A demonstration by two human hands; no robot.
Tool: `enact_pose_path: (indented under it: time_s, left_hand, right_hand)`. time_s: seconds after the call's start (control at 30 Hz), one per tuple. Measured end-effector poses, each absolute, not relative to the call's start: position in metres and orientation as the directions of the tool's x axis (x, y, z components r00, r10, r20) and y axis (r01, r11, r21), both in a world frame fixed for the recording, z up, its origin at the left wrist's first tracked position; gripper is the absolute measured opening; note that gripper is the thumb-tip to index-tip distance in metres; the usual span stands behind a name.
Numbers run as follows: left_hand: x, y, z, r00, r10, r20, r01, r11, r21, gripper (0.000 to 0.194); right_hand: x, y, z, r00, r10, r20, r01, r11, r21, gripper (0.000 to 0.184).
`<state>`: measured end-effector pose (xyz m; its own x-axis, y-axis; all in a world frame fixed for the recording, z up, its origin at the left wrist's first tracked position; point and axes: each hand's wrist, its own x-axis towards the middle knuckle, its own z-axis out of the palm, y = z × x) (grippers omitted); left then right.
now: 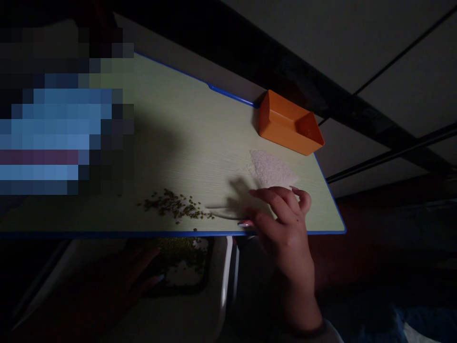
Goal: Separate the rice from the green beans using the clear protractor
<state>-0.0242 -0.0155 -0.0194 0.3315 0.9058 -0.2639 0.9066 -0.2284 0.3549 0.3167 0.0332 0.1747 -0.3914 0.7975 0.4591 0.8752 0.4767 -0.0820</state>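
Observation:
My right hand (283, 224) is over the front part of the pale green tabletop (207, 133). Its thumb and forefinger pinch the end of a thin, pale, blade-like piece (224, 212), whose kind I cannot make out. The far tip of this piece touches a scatter of small green beans (174, 205). Just beyond my fingers lies a heap of whitish grains (271, 169). Below the table edge, in deep shadow, my left hand (137, 269) has its fingers stretched and apart beside more green beans (178, 247) in a dark-rimmed tray (210, 267).
An orange rectangular box (285, 128) stands at the table's far right corner, with a few specks inside. Blue edging (124, 234) runs along the tabletop. A pale tub (225, 286) is under the front edge. Pixelation covers the upper left. Cabinet panels rise behind.

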Motion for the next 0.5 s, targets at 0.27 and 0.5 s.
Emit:
enact_pose_path:
  time_s: [0.27,0.5]
  left_hand:
    - [-0.025,-0.015,-0.022,0.358,0.901,-0.245,0.905,-0.27,0.328,0.059]
    - [-0.027,-0.017,-0.025,0.377,0.904,-0.2,0.908,-0.317,0.275,0.059]
  right_hand:
    - [0.323,0.051,0.175,-0.152,0.907,0.392,0.905,0.287,-0.315,0.024]
    - [0.319,0.057,0.172,-0.206,0.94,0.272,0.865,0.305,-0.398,0.034]
